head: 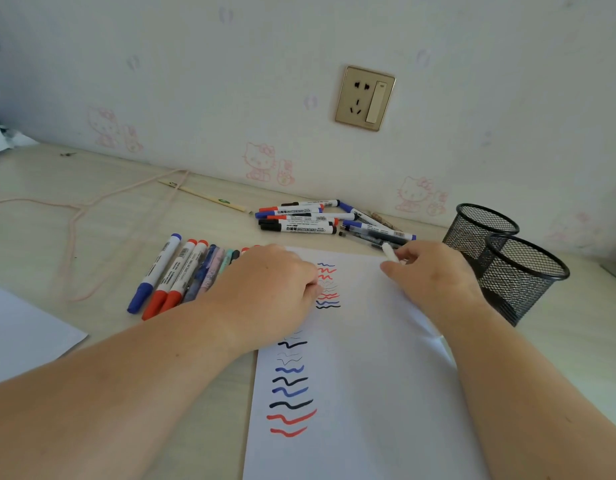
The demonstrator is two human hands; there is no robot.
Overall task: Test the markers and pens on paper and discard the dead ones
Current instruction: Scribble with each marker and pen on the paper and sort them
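A white sheet of paper point(365, 375) lies on the desk, marked with wavy red, blue and black test lines. My left hand point(268, 289) rests on the sheet's upper left corner with fingers curled; whether it holds anything is hidden. My right hand point(427, 275) grips a white pen point(389, 252) over the paper's upper right corner. A row of markers and pens point(174, 275) lies left of the paper. A pile of whiteboard markers point(306, 220) lies by the wall.
Two black mesh pen cups point(521, 275) stand right of the paper. A pink cord point(74, 216) and a wooden pencil point(202, 195) lie at the back left. Another white sheet point(19, 334) sits at the left edge. A wall socket point(364, 98) is above.
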